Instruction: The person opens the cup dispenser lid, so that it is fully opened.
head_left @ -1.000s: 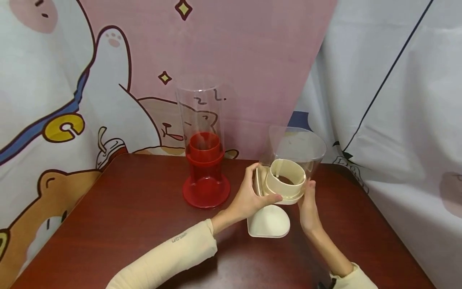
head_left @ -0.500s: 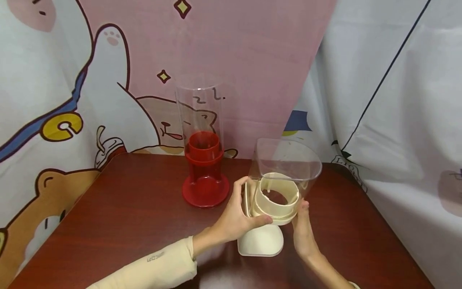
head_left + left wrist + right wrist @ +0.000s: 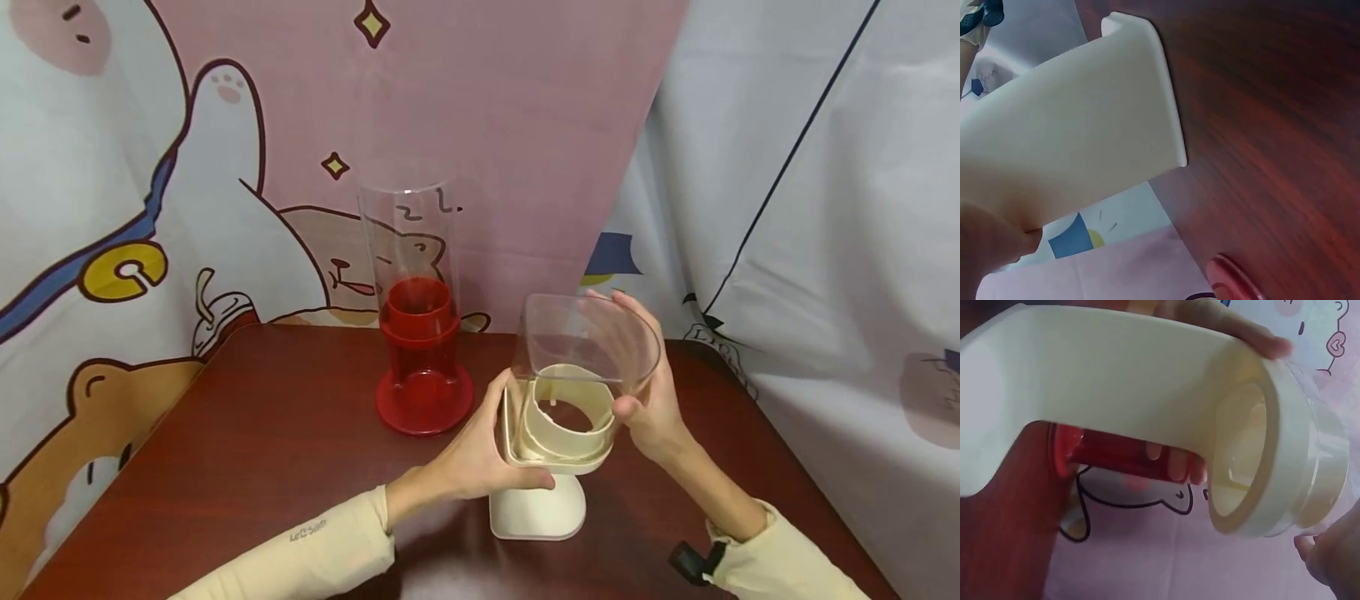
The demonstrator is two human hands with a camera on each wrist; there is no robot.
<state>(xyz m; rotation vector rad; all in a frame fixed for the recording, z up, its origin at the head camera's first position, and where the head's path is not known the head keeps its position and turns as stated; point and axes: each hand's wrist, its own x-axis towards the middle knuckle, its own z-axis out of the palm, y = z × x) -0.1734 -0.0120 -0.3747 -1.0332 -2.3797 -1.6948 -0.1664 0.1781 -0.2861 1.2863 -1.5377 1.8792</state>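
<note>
A cream plastic stand (image 3: 573,442) with a round ring at its top and a flat, rounded foot (image 3: 536,512) is upright at the front right of the table. Inside a clear plastic container (image 3: 555,333), open at the top, the ring's collar shows through the wall. My left hand (image 3: 480,458) grips the stand just under the container, thumb in front; its other fingers show behind the stand in the right wrist view. My right hand (image 3: 660,408) holds the container's right side, thumb (image 3: 628,407) on the near wall and fingers behind it.
A red holder (image 3: 423,400) with a tall clear cylinder (image 3: 408,225) stands to the left, near the back of the dark brown table (image 3: 262,433). Behind the table hangs a printed curtain (image 3: 517,150).
The stand and container have come nearer to me and slightly left. My right hand has moved up from beside the ring to the container's side wall.
</note>
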